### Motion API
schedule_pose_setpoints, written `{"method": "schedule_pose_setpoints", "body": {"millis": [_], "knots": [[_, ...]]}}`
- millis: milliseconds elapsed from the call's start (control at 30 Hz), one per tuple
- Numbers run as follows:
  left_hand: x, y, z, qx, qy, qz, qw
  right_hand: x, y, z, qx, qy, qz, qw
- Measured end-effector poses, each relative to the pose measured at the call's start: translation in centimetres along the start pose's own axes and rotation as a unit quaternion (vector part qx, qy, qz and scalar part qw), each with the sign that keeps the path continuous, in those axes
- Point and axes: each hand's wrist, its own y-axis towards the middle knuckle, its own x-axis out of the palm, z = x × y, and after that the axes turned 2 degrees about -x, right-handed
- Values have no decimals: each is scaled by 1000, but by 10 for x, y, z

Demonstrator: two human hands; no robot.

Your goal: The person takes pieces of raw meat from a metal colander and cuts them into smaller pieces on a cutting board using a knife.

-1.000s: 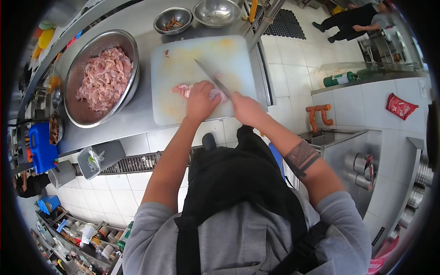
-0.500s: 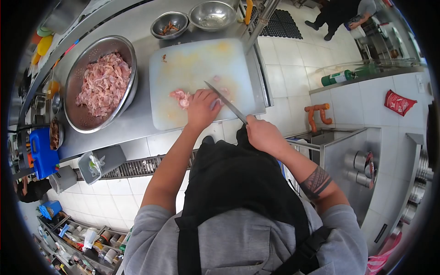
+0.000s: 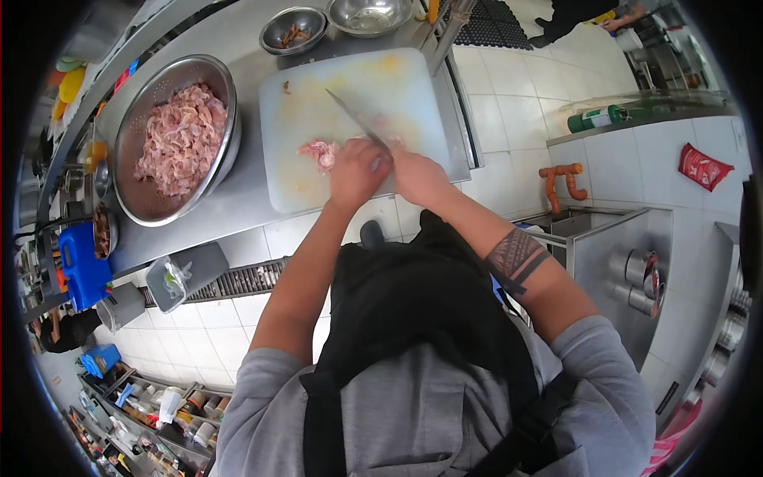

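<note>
A white cutting board (image 3: 302, 103) lies on the steel counter in front of me. My right hand (image 3: 421, 175) is closed around the handle of a kitchen knife (image 3: 352, 111), its blade slanting up and left over the board. Beside the blade, my left hand (image 3: 359, 171) is curled down at the board's near edge, its fingers closed on a piece of raw meat that they mostly cover. More raw pink meat (image 3: 319, 153) lies just left of that hand. Small pink scraps are partly hidden behind the right hand.
A large steel colander (image 3: 133, 127) heaped with cut raw meat (image 3: 184, 139) stands left of the board. Two steel bowls, one with brownish pieces (image 3: 294, 34) and another bowl (image 3: 369, 14), sit behind it. A grey bin (image 3: 203, 266) stands below the counter. Another person (image 3: 576, 16) is at upper right.
My right hand has moved left and up, close to my left hand, carrying the knife; its tip now reaches farther up and left across the board. My left hand's fingers have curled in.
</note>
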Motion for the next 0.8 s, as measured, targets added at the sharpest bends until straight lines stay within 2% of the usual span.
{"method": "schedule_pose_setpoints", "body": {"millis": [67,267,367,467,700,800], "knots": [[0,1,1,-27,24,63,997,-6,-14,7,28,12,-37,999],[-3,-5,-3,-64,43,56,995,-23,-95,38,64,-25,-91,993],[-2,-10,-5,-104,-30,116,987,-23,-90,53,17,-49,-33,998],[2,-5,-13,-119,-6,127,985,-41,-83,29,40,-56,-52,996],[2,-5,-23,-111,22,68,991,-42,-73,17,23,-79,-94,992],[-3,-1,-22,-92,38,31,995,-29,-31,9,-10,-55,-58,997]]}}
